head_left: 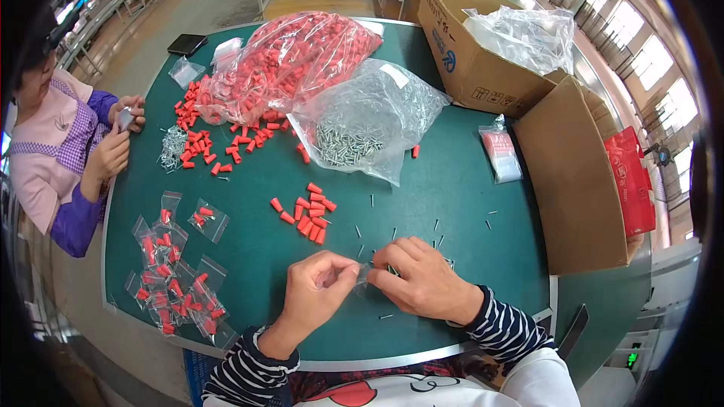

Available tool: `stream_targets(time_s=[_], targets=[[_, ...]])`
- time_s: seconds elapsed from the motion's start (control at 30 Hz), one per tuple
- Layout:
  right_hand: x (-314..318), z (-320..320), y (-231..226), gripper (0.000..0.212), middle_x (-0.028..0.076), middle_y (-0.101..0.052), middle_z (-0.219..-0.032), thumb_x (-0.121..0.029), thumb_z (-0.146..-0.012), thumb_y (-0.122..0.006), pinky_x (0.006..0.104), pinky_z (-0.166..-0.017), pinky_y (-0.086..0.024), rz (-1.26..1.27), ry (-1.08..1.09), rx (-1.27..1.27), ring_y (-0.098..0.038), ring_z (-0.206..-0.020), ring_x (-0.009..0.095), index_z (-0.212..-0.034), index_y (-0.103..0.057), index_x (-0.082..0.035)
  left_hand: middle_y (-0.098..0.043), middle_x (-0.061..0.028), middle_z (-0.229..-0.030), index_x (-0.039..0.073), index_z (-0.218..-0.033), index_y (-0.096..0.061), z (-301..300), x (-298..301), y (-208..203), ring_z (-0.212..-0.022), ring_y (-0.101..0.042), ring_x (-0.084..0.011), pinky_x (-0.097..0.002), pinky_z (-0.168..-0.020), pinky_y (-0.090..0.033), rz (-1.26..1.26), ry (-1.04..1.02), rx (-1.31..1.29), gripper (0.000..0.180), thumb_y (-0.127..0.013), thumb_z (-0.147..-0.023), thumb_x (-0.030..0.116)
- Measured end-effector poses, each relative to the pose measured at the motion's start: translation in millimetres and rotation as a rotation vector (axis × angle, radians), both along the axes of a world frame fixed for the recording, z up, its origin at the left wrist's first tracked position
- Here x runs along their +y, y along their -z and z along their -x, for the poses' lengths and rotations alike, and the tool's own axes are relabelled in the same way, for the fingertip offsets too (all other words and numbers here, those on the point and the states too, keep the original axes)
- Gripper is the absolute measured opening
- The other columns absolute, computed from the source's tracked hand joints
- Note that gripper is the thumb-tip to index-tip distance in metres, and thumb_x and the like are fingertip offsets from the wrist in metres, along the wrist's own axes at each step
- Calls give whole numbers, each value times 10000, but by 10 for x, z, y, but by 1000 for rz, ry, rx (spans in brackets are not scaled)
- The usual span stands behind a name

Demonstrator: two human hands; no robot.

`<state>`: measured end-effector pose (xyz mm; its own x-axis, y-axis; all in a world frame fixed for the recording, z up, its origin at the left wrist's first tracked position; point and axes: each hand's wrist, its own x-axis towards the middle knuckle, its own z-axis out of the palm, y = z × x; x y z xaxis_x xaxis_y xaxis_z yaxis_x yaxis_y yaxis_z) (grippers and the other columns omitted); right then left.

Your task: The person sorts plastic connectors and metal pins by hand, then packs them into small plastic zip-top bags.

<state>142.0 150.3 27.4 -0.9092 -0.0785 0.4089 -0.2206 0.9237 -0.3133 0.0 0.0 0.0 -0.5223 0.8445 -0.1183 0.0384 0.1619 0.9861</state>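
Observation:
Near the front of the green table, my left hand pinches the edge of a small clear plastic bag between thumb and fingertips. My right hand is closed at the bag's other side, its curled fingers partly covering it. What the bag holds, if anything, cannot be made out. Just beyond my hands lie several loose screws. A small heap of red plastic caps sits ahead of my left hand. Filled zip bags with red caps and screws are piled at the left.
A large bag of red caps and an open bag of screws stand at the back. Cardboard boxes line the right side, near a pack of empty zip bags. At the left, a co-worker handles a small bag.

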Motion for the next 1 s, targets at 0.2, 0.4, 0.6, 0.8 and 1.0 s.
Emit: stream_targets(time_s=[0.2, 0.4, 0.6, 0.8, 1.0], targets=[[-143, -33, -84, 220, 39, -526, -839, -116, -753, -667, 340, -675, -395, -7, 139, -171, -540, -783, 203, -968, -630, -92, -641, -3, -782, -41, -893, -691, -55, 2, 20, -656, -514, -22, -193, -557, -394, -104, -9, -189, 53, -658, -869, -8], [-58, -109, -185, 217, 41, -545, -844, -100, -750, -665, 346, -696, -418, 63, 86, -161, -560, -799, 203, -968, -656, -100, -635, -35, -932, -17, -984, -698, 27, -30, -35, -689, -511, -32, -203, -569, -402, -179, 88, 247, 181, -750, -825, 50], [-52, -180, -303, 263, 53, -548, -870, -80, -762, -652, 352, -730, -452, 121, 19, -249, -569, -833, 220, -1016, -674, -142, -586, -55, -1149, 71, -1159, -676, 78, 3, -63, -680, -531, -90, -233, -571, -445, -269, 326, 382, 574, -897, -651, 220], [-3, -147, -316, 298, 64, -548, -874, -66, -759, -665, 369, -695, -477, 222, -28, -326, -578, -848, 239, -1039, -697, -164, -612, -62, -1123, 68, -1124, -668, 83, 31, -93, -703, -538, -87, -230, -575, -447, -308, 402, 253, 550, -902, -639, 182], [53, -101, -326, 330, 78, -559, -874, -15, -768, -657, 381, -614, -487, 377, -135, -314, -597, -787, 253, -1070, -696, -140, -652, -62, -1091, 67, -995, -629, 94, 8, -43, -663, -500, -68, -213, -552, -419, -344, 384, 144, 429, -890, -665, 145]])
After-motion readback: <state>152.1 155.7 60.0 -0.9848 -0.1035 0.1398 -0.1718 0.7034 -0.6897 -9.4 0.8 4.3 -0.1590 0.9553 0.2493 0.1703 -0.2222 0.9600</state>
